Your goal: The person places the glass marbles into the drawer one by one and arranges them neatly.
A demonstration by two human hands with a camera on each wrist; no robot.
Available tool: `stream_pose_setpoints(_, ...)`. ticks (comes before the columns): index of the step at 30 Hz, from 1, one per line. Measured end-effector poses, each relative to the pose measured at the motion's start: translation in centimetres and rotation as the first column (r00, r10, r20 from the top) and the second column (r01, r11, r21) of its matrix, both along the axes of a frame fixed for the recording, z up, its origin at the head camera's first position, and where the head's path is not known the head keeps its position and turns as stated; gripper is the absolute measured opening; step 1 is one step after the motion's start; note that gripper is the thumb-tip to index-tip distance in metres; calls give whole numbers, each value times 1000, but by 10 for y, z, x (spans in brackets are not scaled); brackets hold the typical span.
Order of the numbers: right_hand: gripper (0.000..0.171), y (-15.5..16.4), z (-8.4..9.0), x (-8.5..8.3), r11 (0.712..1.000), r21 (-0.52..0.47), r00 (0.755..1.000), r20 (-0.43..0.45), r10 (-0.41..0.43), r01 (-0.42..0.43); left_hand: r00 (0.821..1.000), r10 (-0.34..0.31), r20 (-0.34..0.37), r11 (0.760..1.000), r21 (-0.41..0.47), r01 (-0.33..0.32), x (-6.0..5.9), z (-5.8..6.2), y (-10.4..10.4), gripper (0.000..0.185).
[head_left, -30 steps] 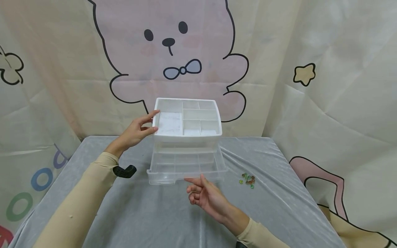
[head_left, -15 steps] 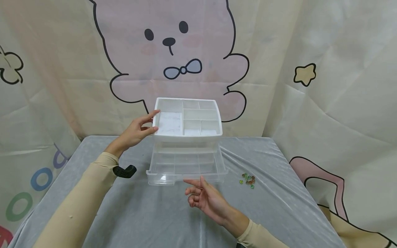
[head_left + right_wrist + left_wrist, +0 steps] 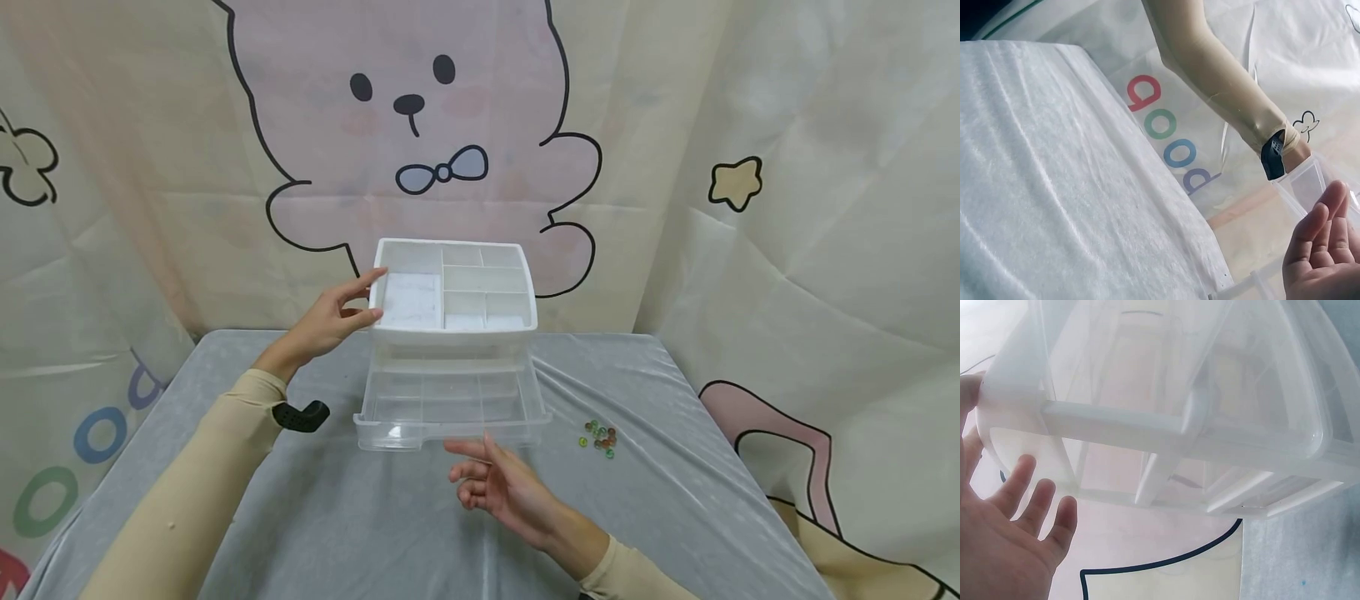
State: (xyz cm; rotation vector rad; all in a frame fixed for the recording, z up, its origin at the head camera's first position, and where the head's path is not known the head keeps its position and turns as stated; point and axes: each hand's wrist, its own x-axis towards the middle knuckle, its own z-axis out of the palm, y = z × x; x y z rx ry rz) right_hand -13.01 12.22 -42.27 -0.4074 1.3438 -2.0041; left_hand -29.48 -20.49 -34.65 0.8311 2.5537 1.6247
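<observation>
The left hand (image 3: 326,321) has its fingers (image 3: 367,277) straight against the left wall of the organizer (image 3: 453,287), apparently bracing it at the desk's (image 3: 375,517) back edge. The right hand (image 3: 498,487), fingers loosely curled and holding nothing, hovers just before the pulled-out drawer (image 3: 450,408). Marbles (image 3: 599,437) lie to the drawer's right, well apart.

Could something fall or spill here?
Maybe. The clear drawer sticks far out of the white organizer, so it might slip out or tip the box forward, though the left hand steadies the top. The right hand holds nothing. The marbles lie loose on the table and could roll off.
</observation>
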Motion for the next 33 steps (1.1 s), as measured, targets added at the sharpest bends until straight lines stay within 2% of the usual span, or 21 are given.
stream_pose_setpoints(6, 39, 13, -2, 0, 996, 35, 993, -84, 85, -82, 1000, 7, 12, 1000, 2, -7, 3, 2, 0, 64)
stream_pose_setpoints(10, 39, 26, -5, -2, 985, 31, 973, -157, 170, -167, 1000, 17, 2, 1000, -8, -17, 3, 1, 1, 64)
stream_pose_setpoints(13, 38, 38, -8, -4, 981, 39, 965, -176, 196, -192, 1000, 24, 1, 1000, -14, -24, 2, 0, 1, 65)
stream_pose_setpoints(20, 39, 65, -15, -11, 981, 70, 951, -243, 192, -181, 1000, 21, 13, 1000, -10, -21, 0, -2, 1, 66)
stream_pose_setpoints(33, 38, 124, -32, -34, 978, 167, 945, -278, 170, -126, 1000, 23, 17, 1000, -16, -23, 0, -2, 1, 66)
